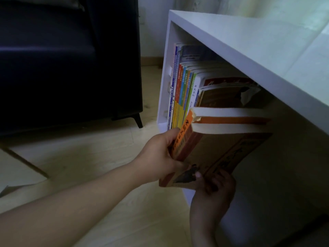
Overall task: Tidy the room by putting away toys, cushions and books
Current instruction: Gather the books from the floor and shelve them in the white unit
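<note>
Held books: two thick paperbacks (222, 154) are being held together as one block at centre right of the frame. They are showing an orange spine with dark lettering, torn at its top end, cream page edges, and a brown cover with a dark line drawing.
Position: the block is tilting, its spine facing left and its top end reaching into the mouth of the white shelf unit (249, 41).
Left hand: the left hand (158, 155) is coming in from the lower left and clamping round the spine, with the thumb lying on the near side.
Right hand: the right hand (213, 191), low in the frame, is curling its fingers round the bottom corner of the brown cover from beneath.
Standing row: a row of books (183, 90) with blue, orange, green and yellow spines is standing upright against the unit's left wall, just left of the held spine.
Leaning books: worn brown books (231, 93) with ragged edges are slanting behind the held block, close to it.
Edges: the unit's top panel is running diagonally just above the page edges, and its left wall is standing beyond the row.
Open room: the compartment is running on to the right of the block in deep shadow, and its contents cannot be told.
Surroundings: a dark sofa (71, 59) is filling the upper left, well apart, with pale wood floor (89, 157) lying between.
</note>
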{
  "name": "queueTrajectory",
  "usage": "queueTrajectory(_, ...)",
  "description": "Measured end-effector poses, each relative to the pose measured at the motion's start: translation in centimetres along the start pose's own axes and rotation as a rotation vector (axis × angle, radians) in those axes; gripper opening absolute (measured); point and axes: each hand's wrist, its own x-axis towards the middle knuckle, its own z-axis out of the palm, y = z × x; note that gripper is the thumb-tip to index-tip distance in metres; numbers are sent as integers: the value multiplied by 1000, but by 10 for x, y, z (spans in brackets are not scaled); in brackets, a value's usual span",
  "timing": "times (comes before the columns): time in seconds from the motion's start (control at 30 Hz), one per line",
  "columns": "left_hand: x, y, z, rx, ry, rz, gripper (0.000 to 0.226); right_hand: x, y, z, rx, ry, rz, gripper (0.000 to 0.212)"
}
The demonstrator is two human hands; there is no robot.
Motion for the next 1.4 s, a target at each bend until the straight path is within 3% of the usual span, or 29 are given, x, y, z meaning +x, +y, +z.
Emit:
queueTrajectory(0.23,28,-5,18,-120,75,-36,70,35,4,15,-32,114,12,48)
queueTrajectory(0.47,43,-7,29,-113,96,-8,63,50,16,22,-91,158,-1,42)
queueTrajectory(0.77,59,-15,35,-221,173,16,68,68,19,33,-26,133,11,43)
queueTrajectory(1.0,55,-18,37,-277,158,7,58,68,22,31,13,130,24,42)
queueTrajectory(1.2,54,-14,40,-205,190,38,47,79,20,40,116,133,63,39)
queueTrajectory(1.4,52,-9,41,-114,207,49,46,81,20,42,51,138,37,38)
